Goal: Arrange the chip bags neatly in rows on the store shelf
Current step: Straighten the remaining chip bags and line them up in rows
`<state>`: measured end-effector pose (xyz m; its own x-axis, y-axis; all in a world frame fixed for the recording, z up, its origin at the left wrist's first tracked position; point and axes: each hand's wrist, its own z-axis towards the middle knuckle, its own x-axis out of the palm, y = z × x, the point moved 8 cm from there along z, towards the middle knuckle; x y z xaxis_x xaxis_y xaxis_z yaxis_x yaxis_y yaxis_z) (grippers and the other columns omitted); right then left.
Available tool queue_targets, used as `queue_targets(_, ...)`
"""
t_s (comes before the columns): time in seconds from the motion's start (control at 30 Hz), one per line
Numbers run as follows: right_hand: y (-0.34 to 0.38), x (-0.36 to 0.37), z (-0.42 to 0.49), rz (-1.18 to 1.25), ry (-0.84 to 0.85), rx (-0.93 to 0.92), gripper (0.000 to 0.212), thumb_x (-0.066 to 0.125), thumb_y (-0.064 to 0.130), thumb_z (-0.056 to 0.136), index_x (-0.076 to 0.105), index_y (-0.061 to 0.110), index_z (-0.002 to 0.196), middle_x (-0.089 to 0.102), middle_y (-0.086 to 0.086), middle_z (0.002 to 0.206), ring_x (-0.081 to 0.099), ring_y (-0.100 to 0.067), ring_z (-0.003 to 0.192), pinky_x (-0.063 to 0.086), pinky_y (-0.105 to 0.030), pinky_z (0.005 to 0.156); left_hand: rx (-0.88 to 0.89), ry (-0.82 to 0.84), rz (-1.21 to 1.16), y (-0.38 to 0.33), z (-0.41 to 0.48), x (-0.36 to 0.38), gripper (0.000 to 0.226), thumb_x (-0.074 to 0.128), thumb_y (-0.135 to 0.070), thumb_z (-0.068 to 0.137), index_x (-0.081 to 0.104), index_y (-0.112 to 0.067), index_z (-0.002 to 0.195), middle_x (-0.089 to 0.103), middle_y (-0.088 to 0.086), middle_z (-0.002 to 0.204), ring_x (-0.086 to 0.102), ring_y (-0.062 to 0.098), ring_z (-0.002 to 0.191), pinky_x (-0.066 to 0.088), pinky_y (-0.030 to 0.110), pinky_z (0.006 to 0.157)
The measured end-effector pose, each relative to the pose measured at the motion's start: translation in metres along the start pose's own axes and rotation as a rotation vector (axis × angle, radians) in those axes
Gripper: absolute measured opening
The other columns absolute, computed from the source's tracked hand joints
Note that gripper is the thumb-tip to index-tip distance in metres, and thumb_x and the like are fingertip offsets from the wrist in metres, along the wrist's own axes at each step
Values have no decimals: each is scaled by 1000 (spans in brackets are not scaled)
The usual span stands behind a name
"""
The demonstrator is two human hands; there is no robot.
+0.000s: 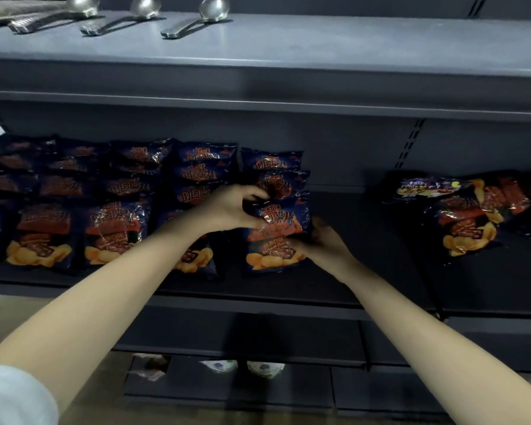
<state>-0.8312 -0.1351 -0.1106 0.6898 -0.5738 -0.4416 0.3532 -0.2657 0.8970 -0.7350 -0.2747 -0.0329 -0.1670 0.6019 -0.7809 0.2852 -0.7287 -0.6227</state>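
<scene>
A dark grey store shelf (pixel 365 271) fills most of the view, its middle board carrying the chip bags. Above it runs a paler upper shelf (pixel 319 44), and below it a lower shelf (pixel 288 381) shows in shadow.

The left half of the middle board is covered by the rows of chip bags (pixel 74 210), dark blue packs with orange chips printed on them. They lie face up in columns running from the back wall to the front edge, each bag overlapping the one behind it. Well apart, on the right side of the same board, sits a loose pile of bags (pixel 466 216), tilted at odd angles and overlapping untidily. A bare stretch of board lies between the pile and the rows.

The front bag (pixel 276 240) of the rightmost column lies near the middle of the board, just beside the neighbouring column. The left hand (pixel 227 210) pinches its top left corner between curled fingers and thumb. The right hand (pixel 322 243) grasps its right edge, thumb on the printed face.

Three metal ladles (pixel 196 19) lie side by side on the upper shelf. Pale packets (pixel 242 368) peek out on the lower shelf; what they are cannot be told. A light sleeve (pixel 13 394) shows at the bottom left corner
</scene>
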Motion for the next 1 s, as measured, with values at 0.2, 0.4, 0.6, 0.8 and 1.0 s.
queue_targets(0.2, -9, 8, 0, 6, -176, 68, 44, 66, 30, 86, 49, 18, 124, 54, 11, 105, 50, -3, 96, 37, -12, 70, 168, -372, 376, 0, -21, 5, 77, 74, -38, 74, 37, -25, 140, 34, 4, 146, 30, 25, 134, 20, 34, 110)
queue_targets(0.4, -12, 28, 3, -8, -210, 59, 43, 65, 32, 86, 49, 18, 123, 56, 8, 107, 53, -7, 100, 37, -7, 72, 200, -256, 724, 11, -24, 60, 97, 79, -46, 63, 30, -23, 143, 28, 15, 150, 29, 43, 134, 22, 56, 108)
queue_targets(0.6, -7, 25, 22, -190, -237, -32, 63, 70, 34, 81, 45, 12, 135, 56, -5, 128, 47, -22, 120, 36, -27, 95, 122, -303, 746, 27, -23, 59, 104, 81, -43, 61, 22, -22, 144, 33, 17, 148, 40, 39, 129, 23, 55, 109)
queue_targets(0.8, -11, 21, 20, -119, -353, -15, 82, 70, 30, 82, 23, 21, 149, 45, -2, 137, 39, -10, 124, 28, -16, 96, 100, -306, 782, 34, -12, 61, 101, 75, -48, 68, 18, -21, 147, 27, 13, 151, 36, 36, 132, 19, 53, 112)
queue_targets(1.0, 1, 40, 7, -411, -374, -128, 60, 42, 37, 95, 16, 30, 149, 24, -14, 147, 27, -31, 132, 32, -46, 109, 131, -326, 854, 40, -11, 66, 97, 64, -55, 74, 13, -19, 149, 22, 14, 154, 34, 36, 135, 23, 54, 111)
